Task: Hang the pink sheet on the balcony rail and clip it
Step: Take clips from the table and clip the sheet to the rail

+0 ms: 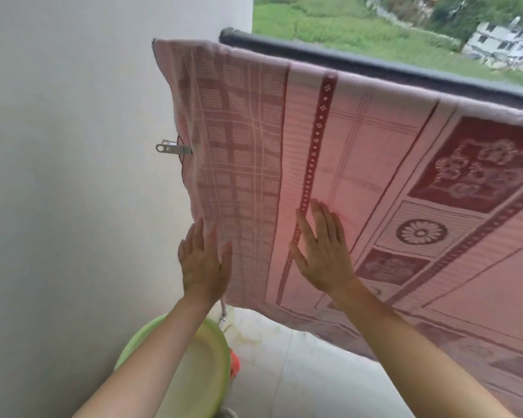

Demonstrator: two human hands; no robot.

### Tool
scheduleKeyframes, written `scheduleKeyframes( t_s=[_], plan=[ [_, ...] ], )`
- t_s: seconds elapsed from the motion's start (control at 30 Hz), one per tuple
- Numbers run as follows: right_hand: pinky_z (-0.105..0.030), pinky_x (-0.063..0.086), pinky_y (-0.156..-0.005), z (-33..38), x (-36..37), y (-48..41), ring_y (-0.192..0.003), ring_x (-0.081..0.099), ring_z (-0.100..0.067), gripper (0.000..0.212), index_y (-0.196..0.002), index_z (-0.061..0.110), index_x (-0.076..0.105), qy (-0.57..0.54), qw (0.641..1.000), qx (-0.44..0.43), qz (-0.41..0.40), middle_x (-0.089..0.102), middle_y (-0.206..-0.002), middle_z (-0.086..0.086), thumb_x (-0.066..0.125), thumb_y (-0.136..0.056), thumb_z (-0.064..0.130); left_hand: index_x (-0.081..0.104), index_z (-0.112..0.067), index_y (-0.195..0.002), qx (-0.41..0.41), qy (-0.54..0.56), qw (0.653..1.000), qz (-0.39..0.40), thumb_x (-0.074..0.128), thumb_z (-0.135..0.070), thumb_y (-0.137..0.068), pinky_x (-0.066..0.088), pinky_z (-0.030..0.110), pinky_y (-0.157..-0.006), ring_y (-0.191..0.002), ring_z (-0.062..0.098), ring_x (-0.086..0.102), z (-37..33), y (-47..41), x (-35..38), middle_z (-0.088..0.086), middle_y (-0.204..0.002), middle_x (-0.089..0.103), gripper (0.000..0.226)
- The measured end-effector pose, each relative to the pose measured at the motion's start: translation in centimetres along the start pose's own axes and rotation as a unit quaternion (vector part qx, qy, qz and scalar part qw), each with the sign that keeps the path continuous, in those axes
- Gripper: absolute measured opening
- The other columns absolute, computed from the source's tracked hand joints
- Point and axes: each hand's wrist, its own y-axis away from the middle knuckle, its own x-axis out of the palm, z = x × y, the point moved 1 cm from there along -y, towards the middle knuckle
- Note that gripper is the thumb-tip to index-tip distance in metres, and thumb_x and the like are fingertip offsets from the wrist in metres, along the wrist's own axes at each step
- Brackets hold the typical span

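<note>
The pink sheet (360, 164), patterned in dark red checks and flowers, hangs draped over the dark balcony rail (375, 63), which runs from upper middle to the right edge. A metal clip (172, 148) is fastened on the sheet's left edge, about halfway down. My left hand (204, 260) lies flat with straight fingers against the sheet's lower left part. My right hand (323, 251) presses flat on the sheet a little to the right, over a dotted red stripe. Neither hand holds anything.
A white wall (73, 146) stands close on the left. A green plastic basin (200, 366) sits on the tiled floor (299, 372) beneath my left forearm, with something orange-red beside it. Beyond the rail lie green fields and buildings far below.
</note>
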Motion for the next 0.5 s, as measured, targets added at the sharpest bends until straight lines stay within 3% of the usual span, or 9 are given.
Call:
scheduleKeyframes(
  t_s=[0.3, 0.5],
  plan=[
    [-0.055, 0.019, -0.119, -18.0, -8.4, 17.7, -0.151, 0.014, -0.035, 0.068, -0.155, 0.010, 0.027, 0.000, 0.978, 0.202, -0.052, 0.016, -0.163, -0.018, 0.046, -0.099, 0.045, 0.032, -0.019, -0.148, 0.245, 0.013, 0.968, 0.052, 0.028, -0.046, -0.098, 0.018, 0.053, -0.117, -0.146, 0.030, 0.016, -25.6, 4.9, 5.3, 0.010, -0.161, 0.018, 0.057],
    [-0.053, 0.015, -0.122, -31.7, -14.5, 38.3, -0.153, 0.007, -0.034, 0.073, -0.158, 0.016, 0.015, 0.042, 0.918, 0.394, -0.029, 0.007, -0.166, -0.013, 0.035, -0.100, 0.055, 0.030, -0.019, -0.150, 0.342, 0.027, 0.928, 0.144, 0.024, -0.052, -0.098, 0.017, 0.052, -0.118, -0.148, 0.030, 0.008, -44.0, 17.1, 14.2, 0.010, -0.163, 0.005, 0.062]
  ],
)
